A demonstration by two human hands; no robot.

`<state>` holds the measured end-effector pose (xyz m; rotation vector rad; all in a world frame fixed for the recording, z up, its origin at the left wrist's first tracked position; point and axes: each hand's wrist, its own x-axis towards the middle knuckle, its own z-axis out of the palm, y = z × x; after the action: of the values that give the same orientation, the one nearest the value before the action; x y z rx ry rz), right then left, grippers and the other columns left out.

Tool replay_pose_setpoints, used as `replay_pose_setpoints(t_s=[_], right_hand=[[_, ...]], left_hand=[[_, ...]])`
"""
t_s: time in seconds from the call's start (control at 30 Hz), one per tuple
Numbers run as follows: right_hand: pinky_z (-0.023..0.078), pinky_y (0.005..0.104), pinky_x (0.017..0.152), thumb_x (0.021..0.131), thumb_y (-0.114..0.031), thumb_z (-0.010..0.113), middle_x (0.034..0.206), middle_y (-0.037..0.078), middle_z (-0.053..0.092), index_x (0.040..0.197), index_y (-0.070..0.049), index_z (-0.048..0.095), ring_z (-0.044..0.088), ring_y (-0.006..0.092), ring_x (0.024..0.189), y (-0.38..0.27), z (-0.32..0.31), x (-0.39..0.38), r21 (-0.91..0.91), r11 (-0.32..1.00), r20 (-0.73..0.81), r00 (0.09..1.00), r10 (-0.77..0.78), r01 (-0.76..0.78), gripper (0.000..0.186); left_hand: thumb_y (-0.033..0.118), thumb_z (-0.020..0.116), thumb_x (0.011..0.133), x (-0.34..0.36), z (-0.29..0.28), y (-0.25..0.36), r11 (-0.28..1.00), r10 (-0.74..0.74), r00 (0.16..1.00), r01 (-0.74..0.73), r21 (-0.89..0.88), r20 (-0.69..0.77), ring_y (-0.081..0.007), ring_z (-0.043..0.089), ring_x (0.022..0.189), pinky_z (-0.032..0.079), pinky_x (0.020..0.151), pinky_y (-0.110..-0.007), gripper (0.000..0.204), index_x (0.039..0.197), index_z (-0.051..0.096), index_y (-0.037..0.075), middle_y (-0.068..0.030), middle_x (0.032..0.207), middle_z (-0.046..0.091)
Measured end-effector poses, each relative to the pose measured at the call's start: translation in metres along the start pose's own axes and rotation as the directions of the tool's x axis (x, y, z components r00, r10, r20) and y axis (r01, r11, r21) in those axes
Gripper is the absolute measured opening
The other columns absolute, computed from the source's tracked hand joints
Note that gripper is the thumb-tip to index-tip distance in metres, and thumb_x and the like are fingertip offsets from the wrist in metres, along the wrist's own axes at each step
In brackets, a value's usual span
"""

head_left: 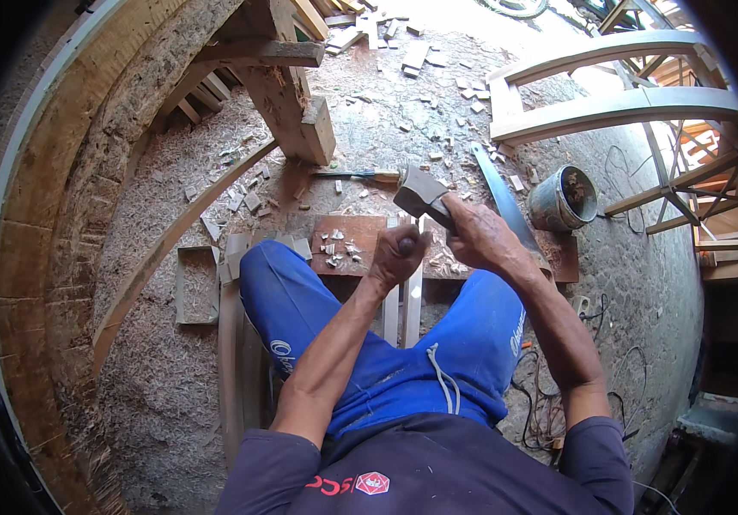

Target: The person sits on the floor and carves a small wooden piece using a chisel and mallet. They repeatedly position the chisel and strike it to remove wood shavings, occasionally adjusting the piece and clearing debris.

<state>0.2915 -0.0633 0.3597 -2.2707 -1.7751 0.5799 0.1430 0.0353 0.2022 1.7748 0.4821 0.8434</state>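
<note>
My left hand point(399, 253) is closed in a fist round an upright tool, probably a chisel; only the rounded dark end of its handle point(406, 246) shows above the fist. My right hand point(482, 233) grips the short dark handle of a hammer with a blocky grey metal head point(420, 190). The hammer head is just beyond my left fist, apart from the handle end. Beneath the hands, narrow pale wooden bars point(413, 309) run between my knees over a reddish-brown board point(347, 227). Small wood chips point(340, 249) lie on that board beside my left hand.
A handsaw point(499, 184) leans right of the board, near a bucket point(564, 197). A wooden-handled tool point(356, 174) lies ahead. Big timber point(60, 257) curves along the left. A curved wooden frame point(609, 112) stands far right. Cables point(540, 399) and offcuts point(416, 57) litter the floor.
</note>
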Motion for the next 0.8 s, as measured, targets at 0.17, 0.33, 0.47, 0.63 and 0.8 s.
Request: replay_pose_setpoints(t_s=[0.17,0.33,0.47,0.63,0.8], right_hand=[[0.051,0.0488,0.079,0.085,-0.012,0.069,0.094,0.024,0.065,0.121,-0.004,0.055,0.066,0.0416,0.090,-0.007,0.006,-0.013,0.378,0.925,-0.205,0.971,0.120,-0.035,0.039],[0.050,0.0414,0.082,0.087,-0.016,0.070,0.092,0.016,0.061,0.119,-0.004,0.057,0.062,0.0331,0.086,-0.001,0.011,-0.034,0.468,0.882,-0.237,0.955,0.181,-0.051,0.036],[0.050,0.0383,0.084,0.086,-0.016,0.071,0.096,0.015,0.065,0.120,-0.002,0.060,0.064,0.0258,0.088,0.000,0.019,-0.035,0.526,0.848,-0.218,0.952,0.213,-0.069,0.038],[0.051,0.0371,0.084,0.085,-0.016,0.072,0.096,0.014,0.067,0.120,-0.001,0.062,0.064,0.0205,0.087,0.001,0.021,-0.031,0.546,0.832,-0.177,0.956,0.233,-0.101,0.039],[0.051,0.0381,0.082,0.084,-0.015,0.071,0.095,0.015,0.066,0.120,-0.002,0.062,0.065,0.0245,0.086,0.001,0.021,-0.032,0.507,0.858,-0.161,0.968,0.192,-0.086,0.039]], left_hand=[[0.012,0.070,0.094,0.052,-0.018,0.001,0.959,-0.152,0.970,0.099,-0.267,-0.188,-0.0021,0.037,0.054,0.029,0.048,-0.028,0.041,0.059,0.049,0.006,0.0069,0.055,0.042],[0.008,0.068,0.095,0.058,-0.024,0.030,0.945,-0.152,0.954,0.064,-0.319,-0.257,0.0002,0.039,0.055,0.029,0.048,-0.026,0.042,0.058,0.049,0.008,0.0090,0.057,0.044],[0.008,0.068,0.095,0.049,-0.021,0.022,0.942,-0.167,0.951,0.076,-0.328,-0.261,0.0000,0.040,0.055,0.030,0.048,-0.025,0.042,0.058,0.049,0.008,0.0093,0.058,0.045],[0.008,0.068,0.096,0.046,-0.019,0.018,0.923,-0.213,0.942,0.107,-0.369,-0.259,-0.0007,0.038,0.055,0.029,0.049,-0.026,0.042,0.058,0.048,0.009,0.0094,0.057,0.044],[0.009,0.070,0.094,0.044,-0.009,0.019,0.956,-0.110,0.958,0.030,-0.291,-0.263,-0.0021,0.038,0.056,0.029,0.049,-0.028,0.042,0.060,0.046,0.007,0.0049,0.056,0.043]])
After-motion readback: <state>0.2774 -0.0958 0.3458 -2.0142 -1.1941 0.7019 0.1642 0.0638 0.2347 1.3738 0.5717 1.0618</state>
